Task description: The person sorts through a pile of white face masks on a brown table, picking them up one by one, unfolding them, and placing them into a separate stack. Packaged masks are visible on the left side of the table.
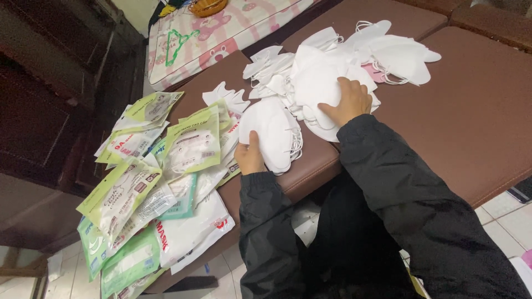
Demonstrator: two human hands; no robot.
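Observation:
My left hand [249, 155] grips the near edge of a small stack of white folded face masks [271, 133] lying on the brown padded bench [471, 122]. My right hand [349, 102] rests flat, fingers spread, on a bigger loose pile of white masks [316, 77] further back. More white masks with ear loops [399, 55] spread to the right of that pile. Both arms wear black sleeves.
Several green and white plastic mask packets [155, 182] lie heaped on the bench's left end, some hanging over the edge. A pink cartoon-print mattress [221, 33] with a green hanger lies behind. Dark wooden furniture [50, 99] stands left; tiled floor shows below.

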